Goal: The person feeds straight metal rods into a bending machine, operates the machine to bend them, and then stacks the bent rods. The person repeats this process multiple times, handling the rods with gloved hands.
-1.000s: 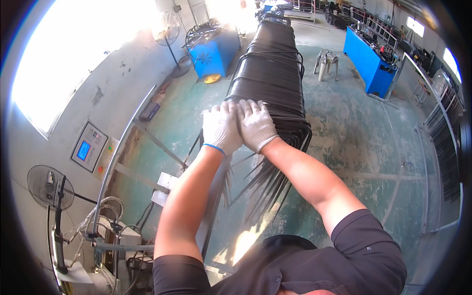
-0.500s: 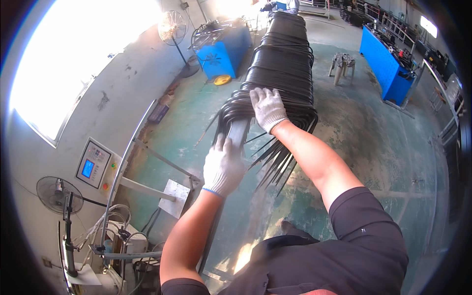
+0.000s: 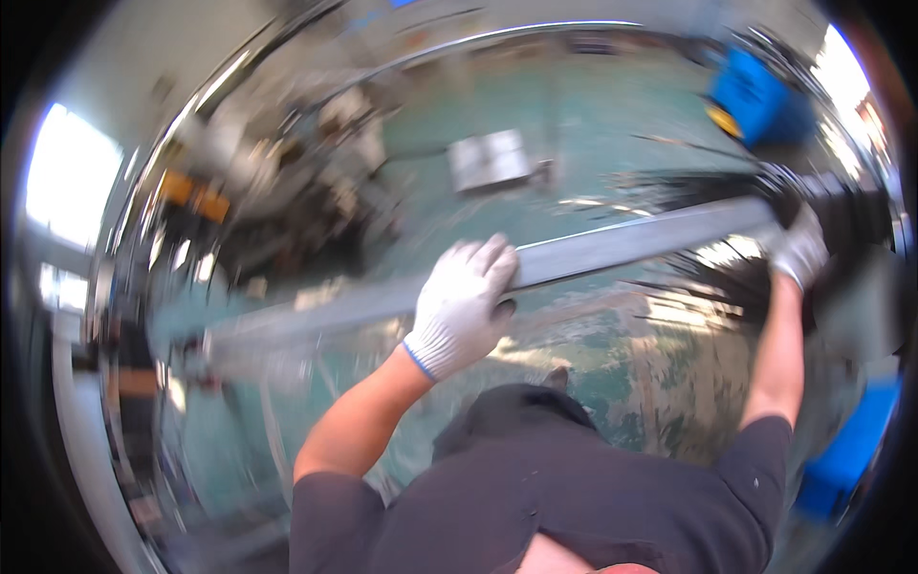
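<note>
A long grey flat metal bar [image 3: 631,239] slants across the view, its left end blurred. My left hand [image 3: 461,304], in a white knit glove with a blue cuff edge, is closed around the bar near its middle, fingers over the far side and thumb on the near side. At the bar's right end is my gloved right hand [image 3: 801,251], beside a bundle of thin black strips [image 3: 856,215]. Motion smears the right hand's fingers, so their grip is unclear. Loose strip ends fan out to both sides of the bar.
A white square plate [image 3: 490,161] stands beyond the bar. Blurred machinery [image 3: 316,182] fills the far left. A blue bench [image 3: 755,96] with a yellow disc below is at the far right; another blue bench [image 3: 846,450] stands at the near right. The floor is worn green.
My view has swung left, so the strip bundle now lies at the right edge. My hands have moved well apart, and much more of the bar shows between and beyond them.
</note>
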`<action>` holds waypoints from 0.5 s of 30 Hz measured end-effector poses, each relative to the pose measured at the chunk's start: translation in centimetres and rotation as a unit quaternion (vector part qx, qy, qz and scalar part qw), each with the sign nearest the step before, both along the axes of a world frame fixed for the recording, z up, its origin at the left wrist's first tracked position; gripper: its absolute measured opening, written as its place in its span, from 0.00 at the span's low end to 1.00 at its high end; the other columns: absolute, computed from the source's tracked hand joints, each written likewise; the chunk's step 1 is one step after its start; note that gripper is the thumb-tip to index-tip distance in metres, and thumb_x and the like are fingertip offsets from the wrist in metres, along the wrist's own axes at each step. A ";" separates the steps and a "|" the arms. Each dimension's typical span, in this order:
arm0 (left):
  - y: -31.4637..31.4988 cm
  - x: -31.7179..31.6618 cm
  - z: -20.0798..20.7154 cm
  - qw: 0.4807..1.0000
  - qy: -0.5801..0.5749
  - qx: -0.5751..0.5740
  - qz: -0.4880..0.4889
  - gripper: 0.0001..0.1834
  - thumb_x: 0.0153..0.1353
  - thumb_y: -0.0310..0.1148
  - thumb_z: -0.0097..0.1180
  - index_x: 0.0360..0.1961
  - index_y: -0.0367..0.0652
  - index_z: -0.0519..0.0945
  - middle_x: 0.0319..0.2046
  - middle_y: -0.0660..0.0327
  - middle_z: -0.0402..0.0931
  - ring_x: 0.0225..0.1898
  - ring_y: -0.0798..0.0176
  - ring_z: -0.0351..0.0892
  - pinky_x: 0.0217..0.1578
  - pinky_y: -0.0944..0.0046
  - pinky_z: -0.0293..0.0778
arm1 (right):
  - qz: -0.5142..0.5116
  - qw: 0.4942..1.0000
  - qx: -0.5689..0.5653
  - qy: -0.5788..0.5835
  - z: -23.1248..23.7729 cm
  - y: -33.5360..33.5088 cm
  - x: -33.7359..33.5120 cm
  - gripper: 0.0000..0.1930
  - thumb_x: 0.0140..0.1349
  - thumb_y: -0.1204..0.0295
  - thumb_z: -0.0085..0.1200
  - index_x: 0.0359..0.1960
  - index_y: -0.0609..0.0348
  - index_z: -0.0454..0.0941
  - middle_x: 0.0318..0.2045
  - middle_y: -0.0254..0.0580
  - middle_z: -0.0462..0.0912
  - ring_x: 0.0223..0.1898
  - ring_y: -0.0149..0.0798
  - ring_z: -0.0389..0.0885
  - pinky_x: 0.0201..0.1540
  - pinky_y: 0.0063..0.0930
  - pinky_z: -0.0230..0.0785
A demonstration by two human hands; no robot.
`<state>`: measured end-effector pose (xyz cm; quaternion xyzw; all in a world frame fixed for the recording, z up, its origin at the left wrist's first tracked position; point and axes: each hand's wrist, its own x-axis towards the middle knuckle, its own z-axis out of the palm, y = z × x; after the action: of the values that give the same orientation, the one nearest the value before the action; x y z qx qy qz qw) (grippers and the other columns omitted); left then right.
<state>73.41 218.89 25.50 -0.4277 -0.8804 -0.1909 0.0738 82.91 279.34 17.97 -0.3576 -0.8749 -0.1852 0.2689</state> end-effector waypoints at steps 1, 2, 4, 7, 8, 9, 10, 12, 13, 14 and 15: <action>-4.3 1.5 -1.2 0.998 0.029 0.032 0.052 0.34 0.48 0.29 0.72 0.60 0.39 0.77 0.61 0.45 0.76 0.64 0.36 0.74 0.68 0.39 0.68 | -0.008 1.000 0.017 -0.009 0.4 -1.6 0.0 0.31 0.62 0.58 0.62 0.67 0.51 0.76 0.63 0.46 0.82 0.62 0.51 0.81 0.64 0.48 0.72; -8.5 3.0 -1.7 0.992 0.056 0.073 0.091 0.33 0.48 0.28 0.71 0.59 0.39 0.78 0.60 0.44 0.77 0.63 0.35 0.75 0.69 0.37 0.67 | -0.027 0.999 0.034 -0.018 1.1 -3.5 -0.1 0.31 0.62 0.54 0.62 0.66 0.51 0.77 0.62 0.46 0.82 0.61 0.51 0.82 0.63 0.49 0.73; -15.9 7.1 -2.9 0.973 0.073 0.121 0.181 0.30 0.50 0.26 0.70 0.58 0.39 0.79 0.57 0.45 0.79 0.60 0.36 0.77 0.66 0.39 0.71 | -0.117 0.990 0.071 -0.037 1.1 -8.3 1.1 0.33 0.62 0.46 0.62 0.65 0.51 0.79 0.61 0.47 0.84 0.59 0.51 0.84 0.61 0.51 0.76; -24.5 14.6 -6.7 0.908 0.008 0.208 0.365 0.28 0.51 0.26 0.71 0.56 0.38 0.81 0.57 0.45 0.81 0.59 0.36 0.79 0.66 0.42 0.72 | -0.105 0.980 0.149 0.082 -7.5 -12.7 3.9 0.31 0.62 0.50 0.59 0.62 0.53 0.77 0.61 0.51 0.81 0.61 0.54 0.81 0.61 0.57 0.73; -27.3 16.9 -9.0 0.869 -0.071 0.268 0.409 0.26 0.53 0.25 0.70 0.56 0.37 0.81 0.55 0.45 0.81 0.57 0.38 0.81 0.63 0.45 0.75 | -0.165 0.980 0.095 0.059 -11.6 -15.7 3.9 0.31 0.59 0.49 0.61 0.59 0.56 0.78 0.60 0.53 0.82 0.61 0.55 0.81 0.62 0.55 0.73; -30.0 19.6 -11.6 0.818 -0.144 0.327 0.452 0.25 0.56 0.25 0.69 0.56 0.36 0.80 0.54 0.45 0.82 0.55 0.40 0.83 0.61 0.48 0.78 | -0.164 0.982 -0.089 0.006 -14.5 -21.2 2.5 0.32 0.59 0.48 0.61 0.58 0.59 0.79 0.57 0.55 0.84 0.58 0.57 0.83 0.60 0.55 0.76; -32.5 22.3 -14.7 0.767 -0.207 0.349 0.497 0.22 0.59 0.26 0.68 0.56 0.34 0.81 0.52 0.45 0.83 0.54 0.46 0.85 0.59 0.51 0.79 | -0.185 0.945 -0.265 -0.048 -17.4 -26.8 1.9 0.33 0.59 0.48 0.61 0.56 0.62 0.79 0.54 0.57 0.86 0.54 0.60 0.86 0.57 0.55 0.78; -37.6 26.2 -19.2 0.646 -0.332 0.399 0.560 0.21 0.64 0.30 0.65 0.55 0.31 0.81 0.51 0.44 0.85 0.53 0.50 0.87 0.58 0.57 0.80 | -0.027 0.892 -0.430 -0.138 -29.3 -33.9 3.3 0.28 0.61 0.55 0.61 0.53 0.70 0.85 0.51 0.58 0.89 0.47 0.48 0.88 0.53 0.42 0.78; -39.8 27.8 -19.6 0.625 -0.360 0.397 0.568 0.21 0.64 0.32 0.64 0.55 0.32 0.81 0.51 0.43 0.85 0.53 0.50 0.87 0.57 0.57 0.80 | 0.044 0.879 -0.405 -0.249 -33.1 -37.8 3.1 0.24 0.59 0.59 0.63 0.49 0.67 0.87 0.46 0.54 0.89 0.44 0.46 0.88 0.50 0.41 0.79; -42.2 29.4 -19.8 0.604 -0.385 0.395 0.575 0.21 0.64 0.33 0.63 0.55 0.32 0.82 0.51 0.43 0.85 0.53 0.50 0.87 0.56 0.57 0.80 | 0.114 0.850 -0.370 -0.358 -35.9 -42.0 2.5 0.20 0.58 0.63 0.64 0.46 0.64 0.88 0.41 0.51 0.90 0.41 0.45 0.88 0.47 0.39 0.79; -44.6 30.9 -20.9 0.612 -0.369 0.380 0.587 0.21 0.64 0.34 0.63 0.55 0.33 0.82 0.51 0.43 0.86 0.53 0.50 0.87 0.56 0.56 0.80 | 0.183 0.805 -0.330 -0.459 -37.4 -46.7 1.4 0.16 0.56 0.66 0.66 0.43 0.61 0.90 0.37 0.47 0.91 0.38 0.43 0.89 0.44 0.38 0.79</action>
<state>104.27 174.28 4.62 0.3538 -0.7448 -0.5658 -0.0046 84.32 232.60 -19.46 -0.1314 -0.9538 0.0247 -0.2691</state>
